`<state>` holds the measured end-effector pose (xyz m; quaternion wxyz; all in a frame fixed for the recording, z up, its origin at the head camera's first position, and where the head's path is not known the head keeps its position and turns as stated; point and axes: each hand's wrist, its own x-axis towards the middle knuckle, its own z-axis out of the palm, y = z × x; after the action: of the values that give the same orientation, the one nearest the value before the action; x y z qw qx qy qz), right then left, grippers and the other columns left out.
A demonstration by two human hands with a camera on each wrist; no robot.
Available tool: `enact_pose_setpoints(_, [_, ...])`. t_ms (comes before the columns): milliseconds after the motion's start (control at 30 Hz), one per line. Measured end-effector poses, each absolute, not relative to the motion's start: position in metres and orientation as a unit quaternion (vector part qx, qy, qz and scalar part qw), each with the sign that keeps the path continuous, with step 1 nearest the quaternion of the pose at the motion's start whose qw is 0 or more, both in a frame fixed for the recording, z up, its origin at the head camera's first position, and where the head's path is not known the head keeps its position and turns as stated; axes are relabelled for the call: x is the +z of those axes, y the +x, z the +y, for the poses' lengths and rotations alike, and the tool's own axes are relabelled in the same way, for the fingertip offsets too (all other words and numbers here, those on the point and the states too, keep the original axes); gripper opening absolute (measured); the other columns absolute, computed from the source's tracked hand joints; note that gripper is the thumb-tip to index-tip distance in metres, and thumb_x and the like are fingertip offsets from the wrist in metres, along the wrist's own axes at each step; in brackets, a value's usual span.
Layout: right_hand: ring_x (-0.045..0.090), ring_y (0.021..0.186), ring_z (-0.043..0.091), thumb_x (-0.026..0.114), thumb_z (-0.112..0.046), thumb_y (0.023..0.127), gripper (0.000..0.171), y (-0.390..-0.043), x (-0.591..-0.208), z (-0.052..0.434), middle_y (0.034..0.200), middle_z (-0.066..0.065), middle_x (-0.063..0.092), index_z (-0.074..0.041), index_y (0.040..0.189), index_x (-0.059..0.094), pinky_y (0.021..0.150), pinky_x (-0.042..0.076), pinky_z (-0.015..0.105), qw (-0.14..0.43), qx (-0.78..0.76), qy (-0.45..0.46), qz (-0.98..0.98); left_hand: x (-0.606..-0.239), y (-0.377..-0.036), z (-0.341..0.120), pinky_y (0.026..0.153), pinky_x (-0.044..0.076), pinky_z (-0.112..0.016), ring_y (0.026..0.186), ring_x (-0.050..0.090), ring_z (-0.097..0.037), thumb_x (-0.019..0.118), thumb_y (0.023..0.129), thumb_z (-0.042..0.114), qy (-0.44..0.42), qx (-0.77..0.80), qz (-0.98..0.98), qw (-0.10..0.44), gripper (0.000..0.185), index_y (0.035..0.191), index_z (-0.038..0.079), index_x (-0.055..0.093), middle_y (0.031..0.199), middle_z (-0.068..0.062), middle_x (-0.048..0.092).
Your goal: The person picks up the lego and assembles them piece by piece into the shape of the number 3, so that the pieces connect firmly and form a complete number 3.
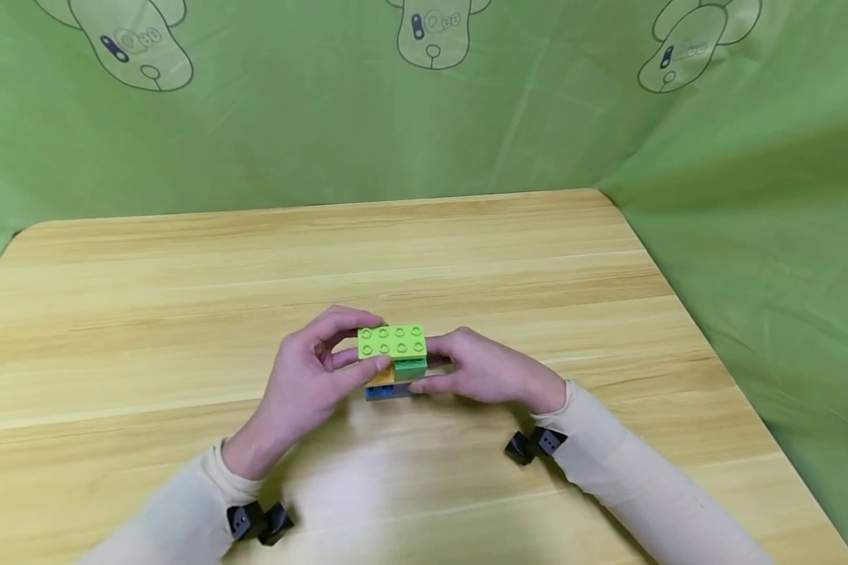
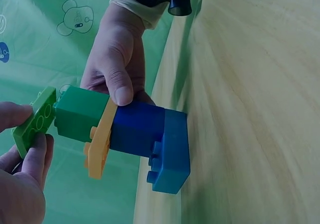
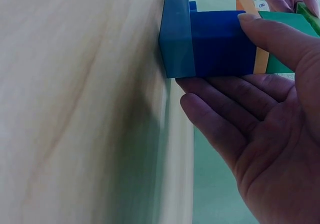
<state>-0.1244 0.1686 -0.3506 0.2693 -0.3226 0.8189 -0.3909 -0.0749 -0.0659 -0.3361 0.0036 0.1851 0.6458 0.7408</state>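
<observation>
My left hand (image 1: 304, 380) pinches a light green eight-stud building brick (image 1: 392, 343), a thin one, by its edges, thumb at the near side. This brick is held tilted right at the studs of a green brick (image 2: 82, 113), the top of a stack. Below that come a flat orange brick (image 2: 102, 141), a dark blue brick (image 2: 137, 129) and a lighter blue brick (image 2: 174, 156) at the table. My right hand (image 1: 491, 367) grips the stack from the right, its thumb across the dark blue brick near the orange one in the right wrist view.
A wooden table (image 1: 325, 259) lies under both hands. Behind it and along its right side hangs a green cloth (image 1: 480, 133) with printed bear heads. Small black wrist cameras sit on the left sleeve (image 1: 184, 502) and right sleeve (image 1: 622, 447).
</observation>
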Motion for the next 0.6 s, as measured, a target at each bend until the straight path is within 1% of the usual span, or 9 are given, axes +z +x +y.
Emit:
enact_pose_setpoints(167, [0.063, 0.104, 0.006, 0.072, -0.024, 0.092, 0.044, -0.1244, -0.3504, 0.1685, 0.116, -0.006, 0.068, -0.008, 0.132, 0.060, 0.093, 0.050, 0.029, 0.270, -0.386, -0.320, 0.822, -0.3384, -0.0742, -0.0651, 0.088, 0.054, -0.036, 0.107, 0.059, -0.029, 0.074, 0.077, -0.016, 0.180, 0.734, 0.655, 0.006, 0.038, 0.113, -0.008, 0.063, 0.112, -0.017, 0.059])
enact_pose_setpoints(300, [0.063, 0.102, 0.006, 0.071, -0.025, 0.093, 0.045, -0.1245, -0.3507, 0.1690, 0.115, -0.007, 0.068, -0.008, 0.133, 0.060, 0.093, 0.051, 0.030, 0.271, -0.382, -0.322, 0.823, -0.3395, -0.0737, -0.0653, 0.087, 0.054, -0.036, 0.105, 0.061, -0.029, 0.075, 0.077, -0.014, 0.176, 0.732, 0.658, 0.011, 0.037, 0.112, -0.007, 0.064, 0.112, -0.016, 0.060])
enact_pose_setpoints(467, [0.064, 0.100, 0.007, 0.071, -0.027, 0.093, 0.044, -0.1249, -0.3512, 0.1694, 0.112, -0.008, 0.069, -0.008, 0.131, 0.061, 0.091, 0.051, 0.030, 0.267, -0.380, -0.325, 0.824, -0.3398, -0.0729, -0.0653, 0.087, 0.055, -0.035, 0.100, 0.064, -0.028, 0.077, 0.077, -0.011, 0.170, 0.729, 0.662, 0.015, 0.036, 0.111, -0.006, 0.066, 0.112, -0.015, 0.062])
enact_pose_setpoints(600, [0.064, 0.100, 0.007, 0.071, -0.027, 0.092, 0.042, -0.1250, -0.3520, 0.1695, 0.111, -0.007, 0.069, -0.007, 0.129, 0.062, 0.091, 0.051, 0.030, 0.267, -0.382, -0.325, 0.823, -0.3399, -0.0728, -0.0655, 0.087, 0.054, -0.035, 0.100, 0.065, -0.027, 0.078, 0.076, -0.011, 0.166, 0.723, 0.670, 0.014, 0.035, 0.110, -0.006, 0.067, 0.112, -0.014, 0.062])
